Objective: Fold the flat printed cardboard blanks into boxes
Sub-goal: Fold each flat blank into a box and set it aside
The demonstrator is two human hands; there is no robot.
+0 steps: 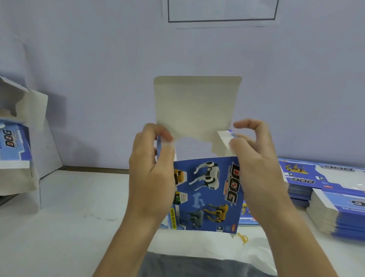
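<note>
Box (204,193) held upright above the table (80,207), its top lid standing open. Left hand (153,170) pinches the box's left side flap; right hand (253,162) pinches its right flap. Flat blanks (330,186) stacked right of the box.

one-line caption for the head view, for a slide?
Both hands, left hand and right hand, pinch the side flaps of an upright blue box, its top flap standing open.
</note>
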